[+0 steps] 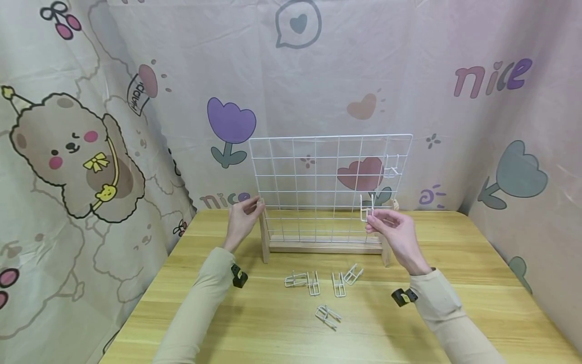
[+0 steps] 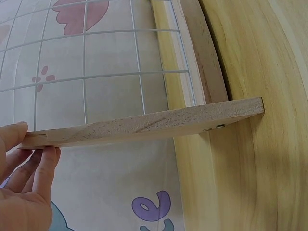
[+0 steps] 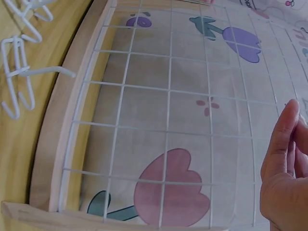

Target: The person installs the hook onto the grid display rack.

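A white wire grid [image 1: 313, 192] stands upright in a wooden stand [image 1: 325, 247]. My left hand [image 1: 243, 220] pinches the top of the stand's left post; the left wrist view shows thumb and fingers on either side of the post end [image 2: 120, 126]. In front of the grid's lower right part, my right hand [image 1: 395, 232] holds a white wire hook [image 1: 362, 208] between thumb and fingertips, prongs pointing up. The right wrist view shows the hand [image 3: 284, 163] beside the grid, with the held hook hidden. Another white hook [image 1: 392, 173] hangs near the grid's upper right corner.
On the table in front of the stand lie several loose white hooks, among them one nearest me [image 1: 327, 316] and one by the left post [image 1: 295, 279]. A printed curtain [image 1: 300, 76] hangs behind and at both sides of the wooden table [image 1: 254, 328].
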{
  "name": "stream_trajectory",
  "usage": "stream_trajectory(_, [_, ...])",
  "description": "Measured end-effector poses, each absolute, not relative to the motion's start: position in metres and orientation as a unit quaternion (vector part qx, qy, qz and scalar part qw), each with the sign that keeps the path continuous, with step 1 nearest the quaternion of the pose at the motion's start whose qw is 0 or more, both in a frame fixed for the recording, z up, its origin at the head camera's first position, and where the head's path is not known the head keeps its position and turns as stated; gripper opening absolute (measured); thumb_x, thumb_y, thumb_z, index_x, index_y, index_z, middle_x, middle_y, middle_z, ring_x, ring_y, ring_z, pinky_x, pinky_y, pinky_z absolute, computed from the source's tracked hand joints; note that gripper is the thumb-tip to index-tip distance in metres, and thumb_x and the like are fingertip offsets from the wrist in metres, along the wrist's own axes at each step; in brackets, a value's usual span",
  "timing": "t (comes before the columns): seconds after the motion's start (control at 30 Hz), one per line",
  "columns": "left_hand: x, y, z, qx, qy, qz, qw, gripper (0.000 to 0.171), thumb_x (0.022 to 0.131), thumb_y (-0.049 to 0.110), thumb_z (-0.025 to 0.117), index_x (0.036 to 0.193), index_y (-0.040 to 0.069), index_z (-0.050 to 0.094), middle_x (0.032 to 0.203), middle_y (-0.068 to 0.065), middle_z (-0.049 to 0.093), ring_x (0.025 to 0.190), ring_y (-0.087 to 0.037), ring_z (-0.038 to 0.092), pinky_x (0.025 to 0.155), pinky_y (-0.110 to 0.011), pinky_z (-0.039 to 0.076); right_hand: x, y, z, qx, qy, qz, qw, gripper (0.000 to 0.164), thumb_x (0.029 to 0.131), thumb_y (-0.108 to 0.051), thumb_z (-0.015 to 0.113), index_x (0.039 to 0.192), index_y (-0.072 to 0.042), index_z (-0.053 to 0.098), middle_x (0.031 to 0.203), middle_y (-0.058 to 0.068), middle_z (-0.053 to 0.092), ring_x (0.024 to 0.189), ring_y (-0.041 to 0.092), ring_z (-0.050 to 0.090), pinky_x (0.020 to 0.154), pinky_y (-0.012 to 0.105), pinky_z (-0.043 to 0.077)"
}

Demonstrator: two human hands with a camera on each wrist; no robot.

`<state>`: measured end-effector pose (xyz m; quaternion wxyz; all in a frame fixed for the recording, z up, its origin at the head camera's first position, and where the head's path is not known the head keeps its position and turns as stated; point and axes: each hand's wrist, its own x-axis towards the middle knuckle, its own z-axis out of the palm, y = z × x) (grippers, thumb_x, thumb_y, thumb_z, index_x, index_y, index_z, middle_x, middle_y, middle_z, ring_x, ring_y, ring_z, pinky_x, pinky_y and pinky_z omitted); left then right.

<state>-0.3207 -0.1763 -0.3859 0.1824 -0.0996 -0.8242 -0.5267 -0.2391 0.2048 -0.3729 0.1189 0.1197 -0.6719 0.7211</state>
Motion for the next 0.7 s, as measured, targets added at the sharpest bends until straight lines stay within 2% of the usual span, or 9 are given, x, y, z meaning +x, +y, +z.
stream_trajectory(0.13, [-0.322, -0.176, -0.387, -0.099, -0.822, -0.53, 0.183, 0.039, 0.096, 0.015, 0.069, 0.13, -0.002, 0.064, 0.131, -0.024, 0.066, 0.117, -0.037, 0.068, 0.098, -0.042, 0.058, -0.243, 0.2, -0.365, 0.121, -0.664, 0.728, 0.121, 0.013, 0.093, 0.0, 0.069, 0.095, -0.012, 0.071, 0.086, -0.005, 0.076, 0.07, 0.006, 0.072, 0.074, 0.021, 0.064])
stream_trajectory(0.4, [-0.321, -0.176, -0.387, -0.1, -0.822, -0.529, 0.183, 0.039, 0.097, 0.017, 0.068, 0.131, -0.002, 0.064, 0.131, -0.024, 0.066, 0.117, -0.038, 0.068, 0.098, -0.043, 0.058, -0.252, 0.195, -0.351, 0.124, -0.66, 0.729, 0.135, 0.007, 0.094, -0.001, 0.067, 0.102, 0.0, 0.068, 0.085, -0.007, 0.075, 0.071, 0.006, 0.072, 0.075, 0.021, 0.064])
stream_trajectory(0.6, [-0.32, -0.176, -0.386, -0.094, -0.824, -0.528, 0.185, 0.039, 0.096, 0.017, 0.069, 0.13, -0.002, 0.065, 0.13, -0.023, 0.067, 0.116, -0.036, 0.069, 0.097, -0.043, 0.059, -0.258, 0.192, -0.343, 0.138, -0.636, 0.746, 0.141, 0.009, 0.094, 0.0, 0.066, 0.098, -0.007, 0.07, 0.086, -0.005, 0.076, 0.071, 0.006, 0.071, 0.074, 0.02, 0.064])
stream_trajectory(0.7, [-0.32, -0.175, -0.386, -0.094, -0.825, -0.527, 0.183, 0.039, 0.096, 0.016, 0.069, 0.131, -0.002, 0.064, 0.13, -0.023, 0.066, 0.116, -0.036, 0.069, 0.097, -0.043, 0.059, -0.26, 0.19, -0.339, 0.141, -0.628, 0.752, 0.144, 0.009, 0.094, 0.0, 0.066, 0.099, -0.007, 0.069, 0.086, -0.004, 0.076, 0.071, 0.007, 0.072, 0.074, 0.021, 0.064])
